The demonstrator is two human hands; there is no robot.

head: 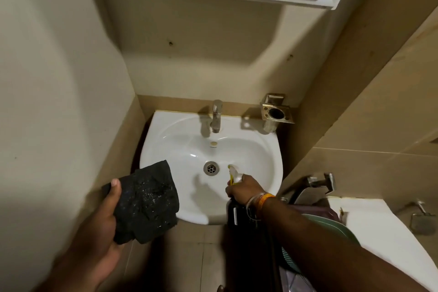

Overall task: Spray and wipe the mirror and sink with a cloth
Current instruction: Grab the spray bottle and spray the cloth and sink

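Right hand (244, 188) grips spray bottle (237, 206), nozzle toward the sink (258, 149) drain (211, 168); left hand (104, 218) fingers hold black cloth (149, 201) beside the basin's left rim.

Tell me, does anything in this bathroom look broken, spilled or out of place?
Nothing looks broken or spilled. The sink sits level and looks clean. The oddest thing is the metal holder on the wall beside the tap: its ring holds nothing. The left hand holds a cloth; the right hand grips a spray bottle.
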